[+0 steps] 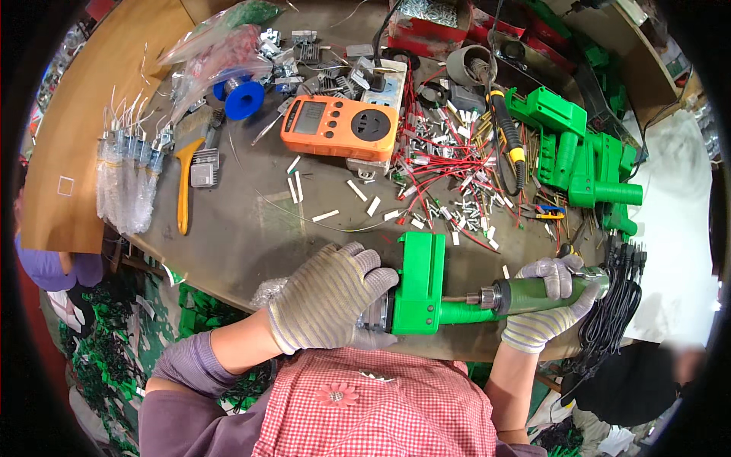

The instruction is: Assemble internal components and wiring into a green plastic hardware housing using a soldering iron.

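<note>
In a striped work glove, my left hand (324,298) is closed around the left end of a green plastic tool housing (420,278) at the table's near edge. Its fingers rest on a grey metal part (373,314) set against the housing, partly hidden by the glove. My right hand (539,329), gloved too, grips a dark green electric screwdriver (525,296) lying sideways. The chuck and bit point left and reach the housing's right side, above its green handle (466,313). Whether the bit sits in a screw cannot be made out.
Beyond my hands are an orange meter (339,126), red wires (442,164) with white sleeves, and a soldering iron (509,137). Green housings (567,152) are piled at right, near black power cords (613,293). A yellow-handled brush (185,183) and wrapped parts (129,179) lie left.
</note>
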Motion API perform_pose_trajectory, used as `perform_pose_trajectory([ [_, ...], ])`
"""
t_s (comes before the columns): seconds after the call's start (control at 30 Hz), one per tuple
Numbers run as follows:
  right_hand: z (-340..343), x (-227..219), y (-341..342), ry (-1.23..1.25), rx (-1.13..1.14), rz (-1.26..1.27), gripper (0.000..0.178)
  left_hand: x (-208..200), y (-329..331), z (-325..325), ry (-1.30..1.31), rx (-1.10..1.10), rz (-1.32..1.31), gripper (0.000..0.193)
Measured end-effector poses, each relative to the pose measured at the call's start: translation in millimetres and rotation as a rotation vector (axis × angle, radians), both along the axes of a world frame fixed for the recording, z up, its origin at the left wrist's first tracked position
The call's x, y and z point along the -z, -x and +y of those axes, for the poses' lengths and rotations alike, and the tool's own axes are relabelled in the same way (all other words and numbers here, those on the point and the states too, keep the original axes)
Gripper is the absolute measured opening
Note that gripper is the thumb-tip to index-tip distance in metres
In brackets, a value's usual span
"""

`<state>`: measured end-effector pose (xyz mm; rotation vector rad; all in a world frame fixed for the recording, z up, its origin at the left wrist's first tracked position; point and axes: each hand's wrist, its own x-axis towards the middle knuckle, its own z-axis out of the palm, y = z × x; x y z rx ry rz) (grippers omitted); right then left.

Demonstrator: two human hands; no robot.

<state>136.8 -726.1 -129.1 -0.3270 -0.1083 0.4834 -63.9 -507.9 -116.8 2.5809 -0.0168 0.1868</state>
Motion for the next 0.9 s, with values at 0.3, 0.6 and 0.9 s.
perform_pose_trajectory([
  [0.3,-0.5,4.4,-12.5,-0.077,-0.166,-0.069,0.032,-7.0,-3.7,-0.4,-0.032,0.053,0.144,0.062],
  [0.6,4.1,-2.4,-15.3,-0.149,-0.280,-0.199,0.030,-8.1,-5.5,-2.8,-0.014,0.027,0.107,0.060],
  [0.9,-3.6,-8.9,-5.1,-0.088,-0.121,-0.067,0.032,-7.0,-3.0,-6.7,-0.060,-0.117,0.058,0.073],
])
